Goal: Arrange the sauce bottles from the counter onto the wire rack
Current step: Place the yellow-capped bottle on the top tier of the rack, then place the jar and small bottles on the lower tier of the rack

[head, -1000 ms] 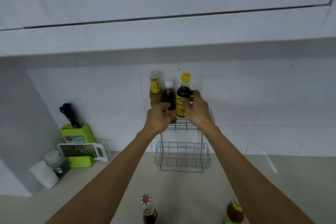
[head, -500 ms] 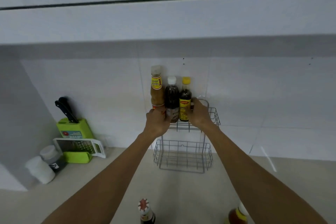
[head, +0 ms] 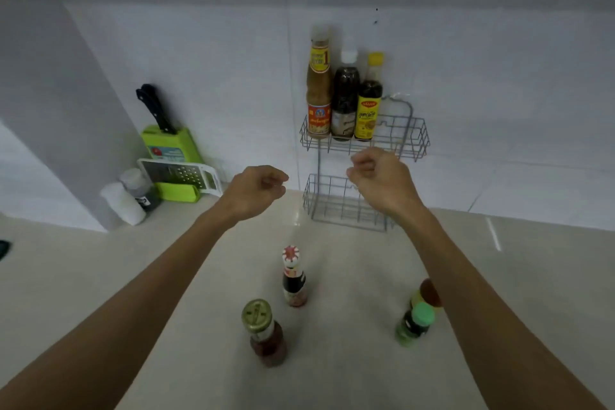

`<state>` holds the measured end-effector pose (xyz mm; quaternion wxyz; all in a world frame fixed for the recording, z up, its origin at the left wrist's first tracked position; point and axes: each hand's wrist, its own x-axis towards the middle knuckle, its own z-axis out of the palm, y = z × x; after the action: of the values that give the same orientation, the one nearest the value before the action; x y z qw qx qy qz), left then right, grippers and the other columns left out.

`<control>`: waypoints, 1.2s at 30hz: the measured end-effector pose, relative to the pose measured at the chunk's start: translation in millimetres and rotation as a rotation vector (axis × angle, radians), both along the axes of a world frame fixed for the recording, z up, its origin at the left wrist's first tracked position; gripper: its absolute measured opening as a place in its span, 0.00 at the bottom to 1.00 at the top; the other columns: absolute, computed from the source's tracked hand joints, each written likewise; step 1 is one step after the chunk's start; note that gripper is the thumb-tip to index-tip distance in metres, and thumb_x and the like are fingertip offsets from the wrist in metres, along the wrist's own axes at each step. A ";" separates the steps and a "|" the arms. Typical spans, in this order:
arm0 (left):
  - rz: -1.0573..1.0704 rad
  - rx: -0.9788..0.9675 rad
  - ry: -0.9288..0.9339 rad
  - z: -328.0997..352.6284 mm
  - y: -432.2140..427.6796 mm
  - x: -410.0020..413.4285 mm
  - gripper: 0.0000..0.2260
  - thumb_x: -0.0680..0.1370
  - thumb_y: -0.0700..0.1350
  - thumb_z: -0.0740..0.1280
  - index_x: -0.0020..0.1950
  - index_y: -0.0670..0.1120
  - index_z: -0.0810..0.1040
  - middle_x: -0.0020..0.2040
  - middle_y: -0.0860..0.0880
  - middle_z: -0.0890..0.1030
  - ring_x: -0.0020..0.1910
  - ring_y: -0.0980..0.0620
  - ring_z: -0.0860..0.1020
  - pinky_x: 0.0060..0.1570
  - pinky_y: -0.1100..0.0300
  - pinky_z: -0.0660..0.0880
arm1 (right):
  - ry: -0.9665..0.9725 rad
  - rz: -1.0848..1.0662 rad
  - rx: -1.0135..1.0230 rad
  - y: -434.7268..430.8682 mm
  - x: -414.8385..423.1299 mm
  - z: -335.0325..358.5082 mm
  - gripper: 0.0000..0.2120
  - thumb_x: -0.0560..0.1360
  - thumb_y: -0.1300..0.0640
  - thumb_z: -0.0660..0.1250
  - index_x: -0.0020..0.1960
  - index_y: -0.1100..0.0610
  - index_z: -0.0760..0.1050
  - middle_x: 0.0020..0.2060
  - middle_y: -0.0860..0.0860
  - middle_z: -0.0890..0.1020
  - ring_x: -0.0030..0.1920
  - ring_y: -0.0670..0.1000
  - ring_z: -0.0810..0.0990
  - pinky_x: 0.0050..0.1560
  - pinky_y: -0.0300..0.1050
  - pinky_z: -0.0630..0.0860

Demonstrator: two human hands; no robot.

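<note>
A two-tier wire rack (head: 404,140) hangs on the white tiled wall. Its top basket holds three upright bottles: a tall amber one (head: 318,100), a dark one with a white cap (head: 346,100) and a dark yellow-capped one (head: 367,110). The lower basket (head: 329,206) holds nothing. My left hand (head: 258,191) and my right hand (head: 382,178) hover below the top basket, fingers loosely curled, holding nothing. On the counter stand a red-and-white capped bottle (head: 293,280), a gold-lidded jar (head: 264,333), a green-capped bottle (head: 414,324) and a brown-capped one (head: 429,293) behind it.
A green knife block (head: 168,143) with black handles, a white grater (head: 179,173) and two small shakers (head: 128,196) stand at the back left corner of the beige counter (head: 349,359).
Both hands have let go of the bottles on the top basket and drawn back and down. The view has tilted down, showing more counter bottles.
</note>
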<state>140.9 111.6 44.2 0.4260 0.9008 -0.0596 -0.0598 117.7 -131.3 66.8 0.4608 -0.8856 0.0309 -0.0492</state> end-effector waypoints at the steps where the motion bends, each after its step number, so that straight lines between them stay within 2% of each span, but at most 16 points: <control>1: -0.015 -0.021 0.038 -11.5 11.0 -9.0 0.07 0.76 0.41 0.71 0.50 0.52 0.82 0.46 0.52 0.84 0.46 0.55 0.81 0.57 0.55 0.77 | 0.041 0.043 0.036 11.5 -15.8 -12.4 0.12 0.75 0.54 0.70 0.58 0.55 0.79 0.52 0.50 0.83 0.52 0.49 0.82 0.56 0.46 0.79; 4: -0.059 -0.067 0.106 -27.9 19.3 -17.7 0.06 0.75 0.45 0.71 0.48 0.56 0.82 0.46 0.52 0.85 0.46 0.54 0.82 0.56 0.52 0.79 | 0.136 0.133 0.060 28.1 -51.5 -37.1 0.09 0.74 0.56 0.71 0.54 0.55 0.81 0.46 0.47 0.83 0.46 0.45 0.82 0.47 0.33 0.76; 6: -0.078 -0.047 0.162 -36.8 21.3 -28.6 0.06 0.77 0.46 0.70 0.52 0.54 0.83 0.49 0.52 0.85 0.47 0.55 0.81 0.49 0.59 0.77 | 0.201 0.187 0.057 35.8 -72.1 -51.0 0.08 0.74 0.58 0.71 0.53 0.54 0.82 0.46 0.47 0.84 0.46 0.44 0.83 0.47 0.32 0.76; 9: -0.115 -0.049 0.285 -56.0 36.0 -60.8 0.14 0.77 0.33 0.64 0.57 0.48 0.81 0.54 0.48 0.84 0.53 0.52 0.81 0.46 0.67 0.74 | 0.324 0.303 0.082 56.2 -105.5 -69.4 0.14 0.72 0.61 0.72 0.57 0.52 0.79 0.49 0.48 0.84 0.47 0.44 0.83 0.52 0.39 0.79; 11: -0.198 0.031 0.383 -74.3 49.6 -83.3 0.22 0.72 0.28 0.62 0.62 0.46 0.78 0.57 0.48 0.82 0.59 0.51 0.80 0.46 0.69 0.74 | 0.343 0.379 0.068 71.5 -123.7 -73.1 0.21 0.72 0.60 0.71 0.63 0.46 0.75 0.53 0.45 0.81 0.48 0.42 0.81 0.49 0.34 0.78; 13: -0.293 0.085 0.493 -90.0 52.5 -104.7 0.27 0.69 0.32 0.66 0.67 0.47 0.75 0.61 0.50 0.80 0.62 0.53 0.77 0.50 0.67 0.74 | 0.292 0.437 0.016 82.2 -132.7 -74.7 0.27 0.72 0.59 0.72 0.67 0.41 0.70 0.57 0.42 0.79 0.49 0.42 0.81 0.47 0.31 0.76; 15: -0.322 0.040 0.527 -102.1 47.7 -122.0 0.30 0.67 0.42 0.72 0.69 0.53 0.72 0.62 0.53 0.80 0.62 0.55 0.77 0.55 0.61 0.76 | 0.235 0.451 -0.041 89.9 -134.4 -76.7 0.30 0.72 0.58 0.72 0.69 0.40 0.67 0.60 0.42 0.77 0.49 0.43 0.79 0.47 0.28 0.73; 16: -0.302 -0.005 0.505 -105.3 42.6 -129.7 0.29 0.67 0.47 0.75 0.67 0.56 0.73 0.59 0.55 0.81 0.59 0.57 0.78 0.56 0.60 0.77 | 0.214 0.450 -0.052 93.4 -135.1 -77.1 0.31 0.72 0.58 0.72 0.70 0.40 0.67 0.61 0.42 0.77 0.50 0.42 0.78 0.47 0.27 0.72; 18: -0.224 -0.082 0.409 -109.1 29.3 -143.1 0.20 0.68 0.48 0.77 0.57 0.59 0.76 0.50 0.60 0.82 0.49 0.66 0.79 0.49 0.71 0.76 | 0.176 0.442 -0.072 98.9 -136.7 -78.6 0.29 0.73 0.55 0.72 0.70 0.40 0.66 0.62 0.43 0.77 0.53 0.41 0.76 0.50 0.27 0.71; 20: -0.142 -0.144 0.264 -114.9 14.0 -154.7 0.18 0.70 0.45 0.76 0.54 0.60 0.76 0.44 0.67 0.79 0.44 0.77 0.76 0.42 0.79 0.70 | 0.151 0.428 -0.111 103.3 -138.7 -78.3 0.27 0.74 0.47 0.71 0.70 0.39 0.66 0.61 0.43 0.78 0.55 0.43 0.76 0.55 0.36 0.75; 22: -0.036 -0.188 0.127 -126.9 -0.3 -161.7 0.14 0.71 0.45 0.73 0.56 0.54 0.79 0.43 0.67 0.78 0.42 0.81 0.74 0.40 0.82 0.67 | 0.136 0.399 -0.155 107.0 -138.9 -76.7 0.25 0.74 0.39 0.67 0.68 0.39 0.66 0.59 0.44 0.79 0.56 0.45 0.78 0.55 0.44 0.78; 24: 0.068 -0.203 0.090 -130.3 -9.3 -164.1 0.08 0.72 0.47 0.71 0.51 0.54 0.80 0.39 0.65 0.78 0.39 0.79 0.75 0.37 0.80 0.68 | 0.150 0.383 -0.207 110.2 -136.7 -73.8 0.22 0.74 0.37 0.64 0.66 0.41 0.68 0.55 0.47 0.81 0.52 0.48 0.80 0.53 0.47 0.79; 26: 0.101 -0.268 0.150 -125.0 -11.4 -160.3 0.04 0.72 0.46 0.70 0.42 0.55 0.77 0.33 0.63 0.78 0.34 0.73 0.77 0.32 0.77 0.69 | 0.161 0.398 -0.293 113.5 -134.2 -67.8 0.19 0.76 0.38 0.62 0.62 0.45 0.69 0.51 0.50 0.81 0.47 0.50 0.81 0.49 0.50 0.80; 30: -0.003 -0.338 0.300 -103.7 5.1 -145.5 0.15 0.67 0.36 0.69 0.28 0.54 0.72 0.22 0.58 0.74 0.22 0.61 0.70 0.27 0.65 0.68 | 0.086 0.502 -0.469 111.4 -130.2 -39.2 0.14 0.78 0.38 0.57 0.54 0.48 0.69 0.42 0.48 0.79 0.41 0.50 0.78 0.43 0.53 0.78; 33: -0.201 -0.327 0.378 -75.7 24.4 -130.4 0.12 0.64 0.35 0.69 0.29 0.52 0.76 0.24 0.56 0.74 0.25 0.51 0.71 0.28 0.58 0.69 | 0.049 0.624 -0.537 101.6 -123.9 0.4 0.15 0.77 0.34 0.56 0.53 0.44 0.70 0.41 0.44 0.80 0.42 0.47 0.78 0.43 0.51 0.78; 36: -0.310 -0.274 0.354 -44.4 30.5 -118.8 0.06 0.63 0.36 0.70 0.36 0.46 0.79 0.27 0.51 0.77 0.25 0.48 0.72 0.27 0.58 0.70 | -0.084 0.646 -0.774 96.5 -115.5 37.1 0.21 0.75 0.30 0.51 0.47 0.46 0.70 0.38 0.44 0.76 0.38 0.47 0.76 0.39 0.47 0.76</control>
<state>22.1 142.1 -0.2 0.5336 0.7902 -0.1292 -0.2722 2.2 -34.8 103.9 0.0911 -0.9531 -0.2839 0.0526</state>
